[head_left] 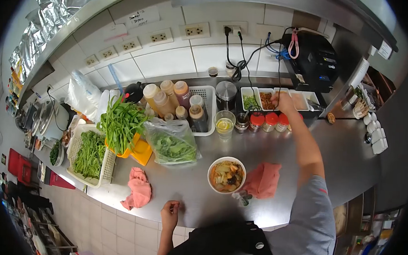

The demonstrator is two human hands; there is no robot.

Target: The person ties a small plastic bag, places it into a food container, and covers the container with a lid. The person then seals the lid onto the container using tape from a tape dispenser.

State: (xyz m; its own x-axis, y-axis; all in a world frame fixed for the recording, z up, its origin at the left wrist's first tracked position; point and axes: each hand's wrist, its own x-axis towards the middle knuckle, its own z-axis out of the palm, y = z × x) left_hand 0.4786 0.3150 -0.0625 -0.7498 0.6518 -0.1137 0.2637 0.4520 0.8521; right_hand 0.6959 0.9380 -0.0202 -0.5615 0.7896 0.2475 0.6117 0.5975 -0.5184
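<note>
My right hand (286, 103) reaches to the back of the counter, over a row of white condiment tubs. Its fingers are drawn together at the edge of the tub of brown crumbly topping (266, 99); what they pinch, if anything, is hidden. To its left is a tub of chopped green onion (249, 102), to its right one with pale pink contents (299, 101). My left hand (170, 212) hangs at the counter's front edge, fingers curled, with nothing visible in it. Between my hands stands a white bowl (227, 175) of soup with vegetables and a dark piece.
Red-lidded jars (271, 122) and a glass with lemon slices (224, 125) stand before the tubs. Pink cloths (262, 180) lie beside the bowl and farther left. Sauce bottles (166, 98), bagged greens (173, 144) and a basket of greens (91, 156) fill the left side. Cables hang behind.
</note>
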